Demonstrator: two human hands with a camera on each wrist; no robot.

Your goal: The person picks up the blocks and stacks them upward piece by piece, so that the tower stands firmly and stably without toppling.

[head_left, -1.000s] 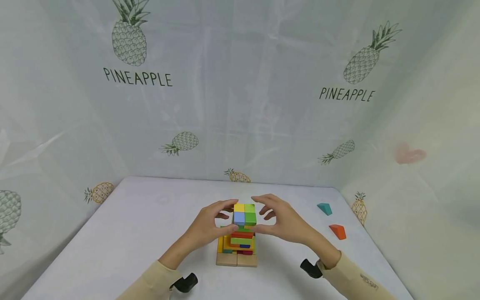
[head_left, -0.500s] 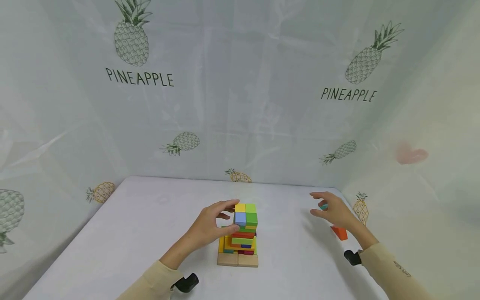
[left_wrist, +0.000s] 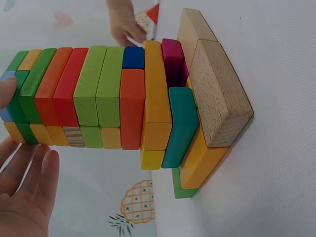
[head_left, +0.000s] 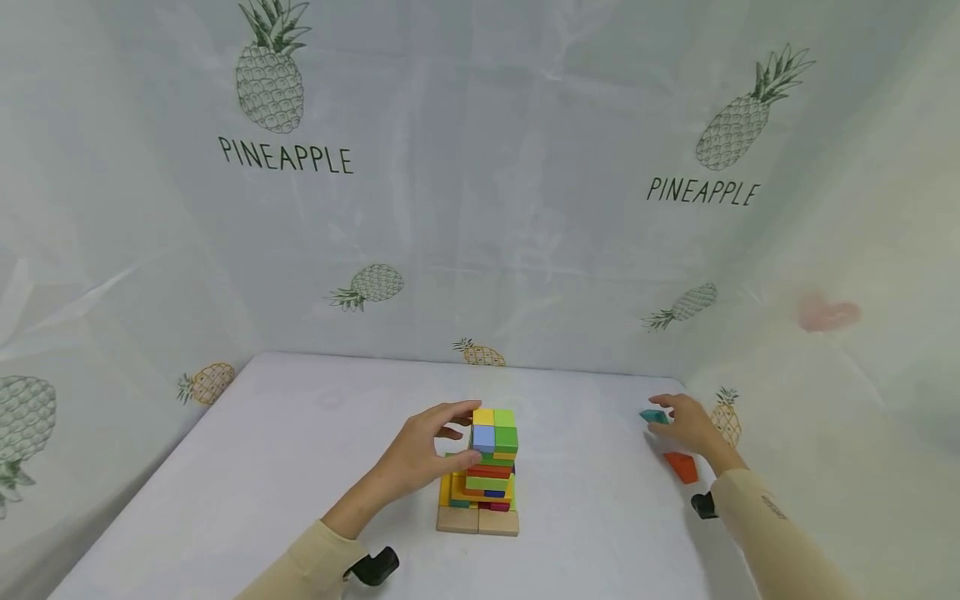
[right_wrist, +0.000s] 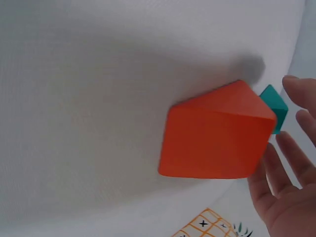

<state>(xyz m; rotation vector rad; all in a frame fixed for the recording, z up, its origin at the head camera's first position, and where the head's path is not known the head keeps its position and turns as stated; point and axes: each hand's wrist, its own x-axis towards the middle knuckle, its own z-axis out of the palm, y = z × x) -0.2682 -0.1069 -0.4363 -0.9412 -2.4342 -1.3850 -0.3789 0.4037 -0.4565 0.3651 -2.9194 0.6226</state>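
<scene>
A tower of stacked coloured wooden blocks (head_left: 492, 471) stands upright mid-table, with yellow, light green, blue and green blocks on top. My left hand (head_left: 420, 443) holds its upper left side, thumb on the front near the blue block (head_left: 483, 438) and fingers toward the back. The left wrist view shows these fingers (left_wrist: 29, 182) against the tower's side. At the right of the table my right hand (head_left: 692, 427) is beside a teal triangular block (head_left: 654, 416), thumb and fingers spread around it. A gap shows between thumb (right_wrist: 302, 93) and block in the right wrist view.
An orange-red triangular block (head_left: 681, 467) lies just in front of the teal one, below my right hand. Plain wooden blocks (head_left: 477, 521) form the tower's front base. A white pineapple-print curtain (head_left: 480, 208) hangs behind and beside the white table (head_left: 315, 433).
My right hand has left the tower's right side and moved right to the teal triangular block, coming lower over it. The left hand stays at the tower, which still stands.
</scene>
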